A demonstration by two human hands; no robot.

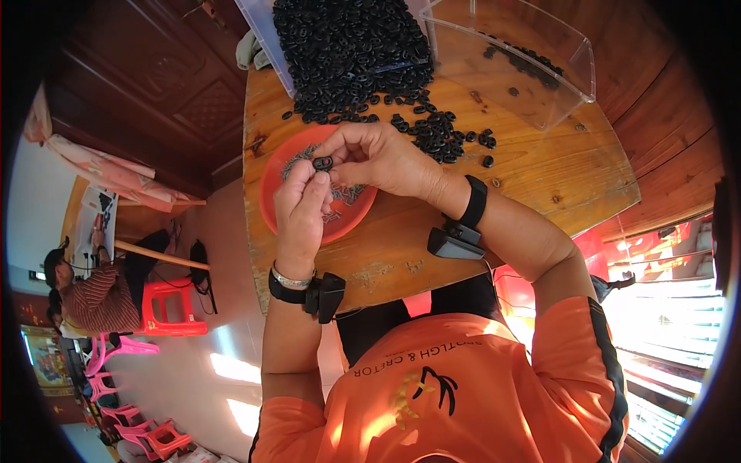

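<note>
Both hands pinch one black ring (323, 163) above red plate (272, 189): left hand (299, 207) from below, right hand (380, 158) from beside. Ring pile (351, 54) beyond plate on counter (540, 174).

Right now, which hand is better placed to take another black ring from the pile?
Probably the right hand: it is nearer the loose black rings, while the left hand holds the small black ring over the red dish.

One small black oval ring piece (323, 163), glossy, with a hole through it, held flat between the fingertips of both hands, above the red dish (272, 189)
</note>
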